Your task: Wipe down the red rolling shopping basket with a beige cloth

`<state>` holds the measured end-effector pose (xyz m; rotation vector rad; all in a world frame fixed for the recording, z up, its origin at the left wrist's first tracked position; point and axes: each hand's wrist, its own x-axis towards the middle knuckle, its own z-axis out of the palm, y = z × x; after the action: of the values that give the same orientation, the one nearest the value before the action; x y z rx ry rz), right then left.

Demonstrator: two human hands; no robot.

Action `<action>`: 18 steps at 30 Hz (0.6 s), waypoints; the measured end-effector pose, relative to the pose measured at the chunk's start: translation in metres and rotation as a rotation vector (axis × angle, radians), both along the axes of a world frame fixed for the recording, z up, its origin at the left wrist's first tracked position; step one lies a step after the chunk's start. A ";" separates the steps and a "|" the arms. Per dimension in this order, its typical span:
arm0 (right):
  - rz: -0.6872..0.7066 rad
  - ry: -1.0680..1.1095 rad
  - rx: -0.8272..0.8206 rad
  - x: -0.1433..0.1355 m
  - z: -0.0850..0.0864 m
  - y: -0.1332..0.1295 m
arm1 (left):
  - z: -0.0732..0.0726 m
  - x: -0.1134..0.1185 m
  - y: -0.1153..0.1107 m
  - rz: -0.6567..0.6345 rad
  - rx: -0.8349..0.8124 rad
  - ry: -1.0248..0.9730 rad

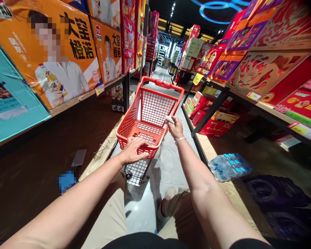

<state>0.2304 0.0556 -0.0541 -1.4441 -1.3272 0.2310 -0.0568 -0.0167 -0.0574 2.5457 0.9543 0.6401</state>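
Note:
A red plastic shopping cart (pixel 155 107) stands in the aisle in front of me, its basket holding nothing that I can see. My left hand (pixel 135 149) lies on the near rim of the basket, fingers spread over the edge with the thumb apart. On the basket's right side, my right hand (pixel 175 127) is closed on a crumpled whitish cloth (pixel 169 120) against the rim. A light bracelet circles the right wrist.
Shelves with orange cartons (pixel 107 52) line the left, red and gold gift boxes (pixel 268 74) the right. Shrink-wrapped water bottles (pixel 229 167) sit on the low right ledge. A grey power bank (pixel 79 157) with a cable lies at the lower left. The grey floor (pixel 168 166) runs ahead.

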 end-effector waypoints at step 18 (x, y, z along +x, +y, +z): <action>0.157 -0.300 0.012 -0.028 0.005 -0.022 | 0.003 0.055 -0.022 0.200 0.050 0.112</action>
<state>0.2028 0.0339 -0.0489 -1.4040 -1.6856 0.1103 -0.0015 -0.0384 -0.0543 2.5735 1.2583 0.5870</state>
